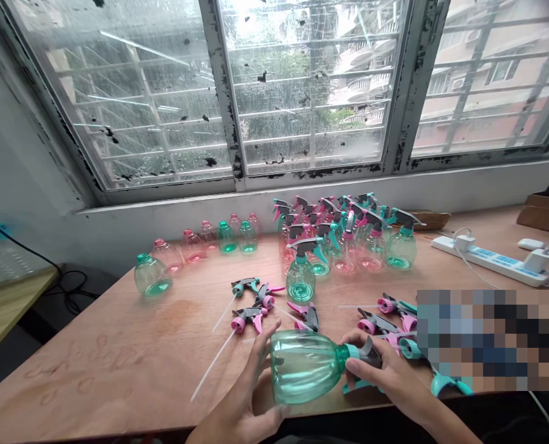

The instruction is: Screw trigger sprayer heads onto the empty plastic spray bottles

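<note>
with fingers widely curved, the left hand (pixel 247 394) holds a green bottle (pixel 305 369) sideways above the table (pixel 158 345), the right hand (pixel 388 365) curls round its spray head (pixel 371 353), and topped bottles (pixel 301 282) look done while bare bottles (pixel 153 276) and loose sprayers (pixel 248 316) remain.

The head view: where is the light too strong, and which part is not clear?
Head view: the middle window pane is nearly white near its top; head view: pale highlights streak the held green bottle; head view: coarse pixelation hides an area at lower right.
</note>
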A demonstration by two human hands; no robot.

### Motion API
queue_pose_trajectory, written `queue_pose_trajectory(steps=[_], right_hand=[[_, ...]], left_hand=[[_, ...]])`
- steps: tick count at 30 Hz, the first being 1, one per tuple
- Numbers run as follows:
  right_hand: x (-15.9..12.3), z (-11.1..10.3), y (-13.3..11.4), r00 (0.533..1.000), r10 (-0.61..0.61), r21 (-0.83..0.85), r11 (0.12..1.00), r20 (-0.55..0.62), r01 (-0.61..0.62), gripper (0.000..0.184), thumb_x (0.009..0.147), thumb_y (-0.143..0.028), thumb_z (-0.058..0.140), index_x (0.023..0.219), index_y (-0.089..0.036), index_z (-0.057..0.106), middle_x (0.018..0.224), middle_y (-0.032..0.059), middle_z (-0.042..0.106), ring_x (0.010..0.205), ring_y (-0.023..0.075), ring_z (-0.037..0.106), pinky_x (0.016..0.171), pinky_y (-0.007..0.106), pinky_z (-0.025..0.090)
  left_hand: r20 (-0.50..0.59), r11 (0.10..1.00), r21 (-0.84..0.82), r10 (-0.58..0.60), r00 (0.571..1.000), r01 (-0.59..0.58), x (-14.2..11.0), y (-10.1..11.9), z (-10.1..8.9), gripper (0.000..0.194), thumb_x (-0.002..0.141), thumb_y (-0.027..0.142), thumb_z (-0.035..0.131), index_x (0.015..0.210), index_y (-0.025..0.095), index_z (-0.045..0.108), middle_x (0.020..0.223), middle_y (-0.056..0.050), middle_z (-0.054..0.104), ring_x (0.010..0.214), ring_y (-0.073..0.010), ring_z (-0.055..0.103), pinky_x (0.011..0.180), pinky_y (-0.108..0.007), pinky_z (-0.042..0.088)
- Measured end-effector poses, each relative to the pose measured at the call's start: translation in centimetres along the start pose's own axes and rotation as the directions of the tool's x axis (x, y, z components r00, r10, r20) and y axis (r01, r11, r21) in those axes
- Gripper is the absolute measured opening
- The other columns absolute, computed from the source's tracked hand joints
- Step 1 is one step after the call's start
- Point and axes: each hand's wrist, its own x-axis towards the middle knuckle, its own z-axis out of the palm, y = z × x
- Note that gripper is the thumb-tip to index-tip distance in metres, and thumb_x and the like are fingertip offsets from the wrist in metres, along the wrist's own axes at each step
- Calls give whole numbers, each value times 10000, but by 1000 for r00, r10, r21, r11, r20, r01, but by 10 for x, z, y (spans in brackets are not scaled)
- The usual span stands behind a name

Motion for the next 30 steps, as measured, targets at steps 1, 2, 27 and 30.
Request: queue_pose_trajectory(steps=[1,2,27,30], right_hand=[[0,0,0,1000,3,1,1000,-1,-3,386,841,-531,774,986,-189,669,661,17,748,651,243,708,692,346,522],[0,0,0,1000,5,0,1000,-2,-5,388,837,-534,775,984,-190,669,661,18,749,649,245,710,691,351,526],[-1,1,-2,1000,-9,8,1000,9,9,371,836,-523,783,971,-191,689,649,15,753,649,245,720,686,339,554],[0,0,-1,1000,-21,28,999,17,20,355,847,-509,777,958,-185,684,659,20,756,633,237,716,680,333,542]], left_hand=[[-9,1000,6,11,1000,-11,0,-2,0,810,986,405,632,1616,375,124,1649,-134,330,1450,-313,451,1175,-445,393],[-14,1000,11,21,1000,-20,0,-5,-1,784,996,405,615,1613,386,132,1659,-127,313,1450,-305,450,1166,-430,403],[-50,997,-54,-56,997,53,-8,-15,-1,893,970,368,688,1614,464,77,1754,-25,-38,1583,-355,168,1194,-425,412],[-69,996,-57,-74,995,70,-8,-13,0,896,964,370,696,1618,449,89,1754,-35,-29,1580,-363,176,1212,-447,384]])
